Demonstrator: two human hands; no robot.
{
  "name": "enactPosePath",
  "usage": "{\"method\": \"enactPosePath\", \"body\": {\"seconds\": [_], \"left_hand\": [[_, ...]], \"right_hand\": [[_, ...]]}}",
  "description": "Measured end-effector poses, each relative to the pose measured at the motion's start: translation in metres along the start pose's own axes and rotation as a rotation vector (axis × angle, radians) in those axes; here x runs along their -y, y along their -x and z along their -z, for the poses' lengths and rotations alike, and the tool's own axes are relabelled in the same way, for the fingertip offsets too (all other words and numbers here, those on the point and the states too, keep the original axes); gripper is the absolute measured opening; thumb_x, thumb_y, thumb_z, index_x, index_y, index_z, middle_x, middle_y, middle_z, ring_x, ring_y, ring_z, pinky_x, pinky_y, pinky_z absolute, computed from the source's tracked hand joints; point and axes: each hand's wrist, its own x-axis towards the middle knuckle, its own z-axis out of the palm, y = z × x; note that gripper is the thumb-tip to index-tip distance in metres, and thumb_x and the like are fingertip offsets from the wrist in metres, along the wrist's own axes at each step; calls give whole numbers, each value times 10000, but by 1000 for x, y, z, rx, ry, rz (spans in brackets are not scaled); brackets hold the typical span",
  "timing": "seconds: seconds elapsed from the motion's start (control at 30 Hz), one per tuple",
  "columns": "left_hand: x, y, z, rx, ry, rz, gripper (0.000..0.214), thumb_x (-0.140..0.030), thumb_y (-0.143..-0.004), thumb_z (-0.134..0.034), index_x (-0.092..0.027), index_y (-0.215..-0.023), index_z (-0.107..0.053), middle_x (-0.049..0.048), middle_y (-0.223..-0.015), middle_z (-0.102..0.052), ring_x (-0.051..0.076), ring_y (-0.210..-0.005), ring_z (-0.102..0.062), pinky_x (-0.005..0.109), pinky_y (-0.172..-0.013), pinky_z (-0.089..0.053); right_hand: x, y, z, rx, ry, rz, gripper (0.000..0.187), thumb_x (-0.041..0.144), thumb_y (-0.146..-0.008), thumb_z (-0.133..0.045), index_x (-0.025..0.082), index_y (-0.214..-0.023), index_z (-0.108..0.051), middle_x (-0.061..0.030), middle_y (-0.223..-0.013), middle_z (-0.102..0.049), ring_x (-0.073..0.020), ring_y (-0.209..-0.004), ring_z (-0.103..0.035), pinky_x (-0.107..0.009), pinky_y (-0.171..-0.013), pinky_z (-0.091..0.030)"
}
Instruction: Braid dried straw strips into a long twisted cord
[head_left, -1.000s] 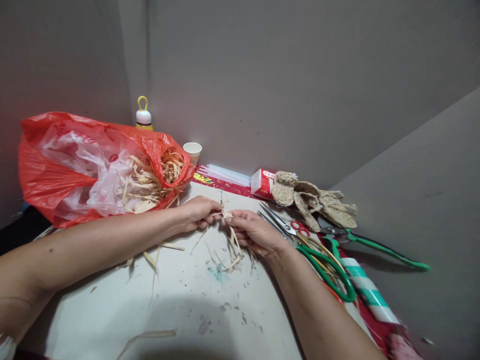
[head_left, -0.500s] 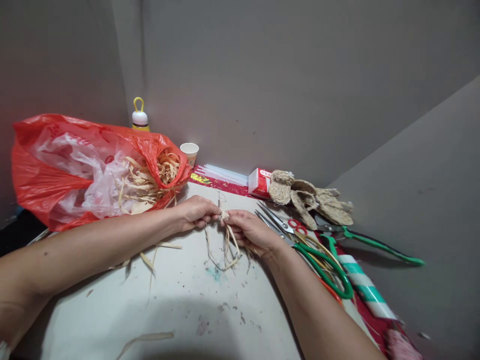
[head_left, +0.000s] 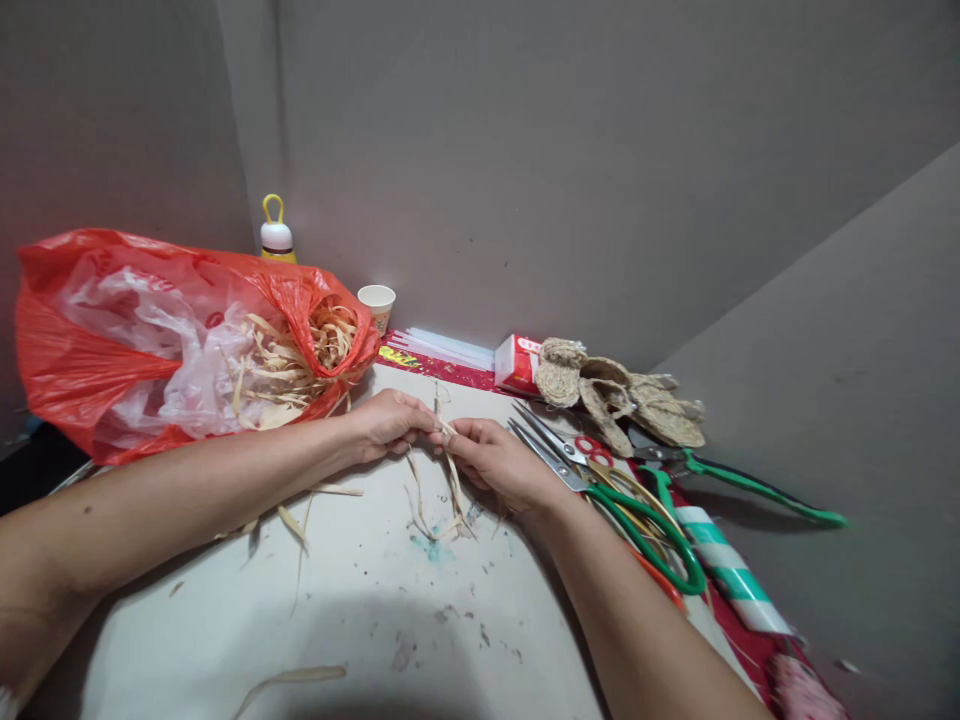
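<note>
Above the pale work board [head_left: 300, 600], my left hand [head_left: 394, 422] and my right hand [head_left: 487, 455] meet at the fingertips. Both are closed in a pinch on a small bundle of straw-coloured dry strips [head_left: 452, 482]. Loose ends of the strips hang below the fingers onto the board, and a thin end sticks up above them. The exact spot where the fingers press is partly hidden. Scissors with green handles [head_left: 645, 530] lie just beyond my right wrist.
At the left, a red plastic bag [head_left: 97, 350] holds more dry strips. A paper cup [head_left: 376, 305], translucent sticks [head_left: 442, 346], a red-white box [head_left: 516, 362], braided straw pieces [head_left: 600, 385] and a green-handled cutter [head_left: 757, 490] line the far and right sides. A striped roll [head_left: 731, 570] lies right.
My fingertips have drawn closer together on the strips. The hanging ends have shifted and now bunch more narrowly beneath my right hand. The view has moved very slightly.
</note>
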Motion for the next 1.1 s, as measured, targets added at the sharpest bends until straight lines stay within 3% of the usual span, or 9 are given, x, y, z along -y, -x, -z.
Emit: {"method": "enactPosePath", "body": {"seconds": [0.17, 0.63, 0.83, 1.1], "left_hand": [[-2, 1, 3, 79, 59, -10, 60, -148, -637, -615, -96, -658, -595, 51, -670, -638, -3, -386, -261, 166, -358, -120], [-5, 4, -2, -43, -3, -3, 14, -98, -640, -574, -109, -648, -572, 38, -593, -637, 8, -349, -260, 179, -346, -142], [-3, 3, -4, -94, -30, -16, 32, -91, -623, -579, -117, -626, -560, 33, -571, -637, 17, -341, -249, 199, -350, -127], [0, 6, -7, -112, -30, -68, 48, -85, -615, -580, -129, -600, -565, -20, -493, -575, 23, -334, -261, 199, -344, -147]], "right_hand": [[-3, -1, 5, 15, -44, -20, 309, 446, -722, -637, 164, -691, -515, 115, -414, -263, -35, -361, -148, -203, -350, -79], [-6, 0, 10, 18, 49, 26, 311, 447, -713, -643, 171, -676, -507, 105, -447, -265, -41, -380, -151, -216, -372, -72], [5, 6, 21, -189, 247, 77, 254, 387, -717, -615, 154, -638, -550, 71, -483, -338, -55, -433, -233, -210, -397, -144], [8, 10, -5, -133, 272, -18, 262, 327, -753, -540, 179, -547, -478, 70, -416, -343, -44, -345, -233, -207, -355, -151]]}}
